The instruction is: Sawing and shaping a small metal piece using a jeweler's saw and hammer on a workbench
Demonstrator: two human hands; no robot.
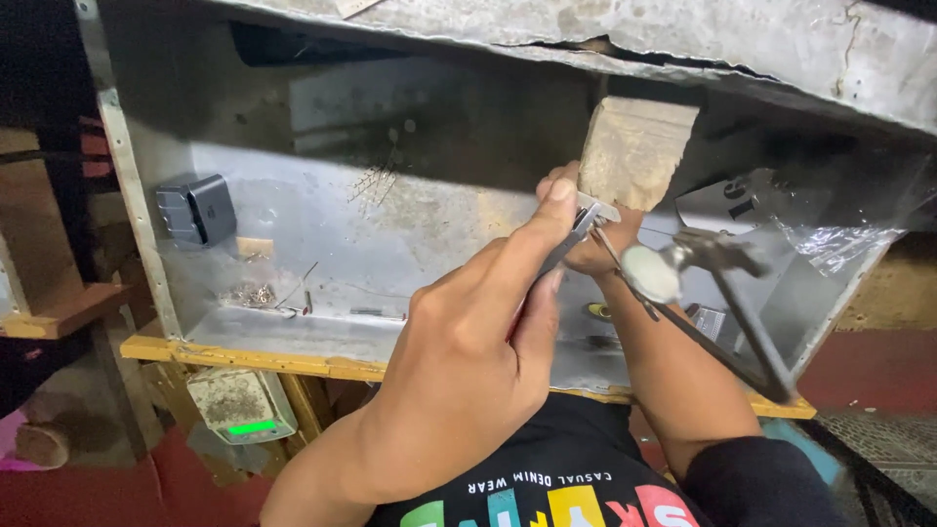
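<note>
I take the wooden block (636, 151) under the top edge of the metal box (322, 224) as my landmark. My left hand (468, 361) sits below and left of the block; its grip is closed on a slim metal tool (576, 234), thumb along the top. The tool's long axis runs up and right, its tip touching the block's lower left corner. My right hand (595, 249) is nearer the block, just beneath it, closed around something mostly hidden by the left thumb; I cannot tell what it grips. A hammer (717, 293) lies below and right of the block, head near the right wrist, handle slanting down and right. Inside the box, left of the block: a dark grey cube (198, 209), loose nails and scraps (256, 293).
</note>
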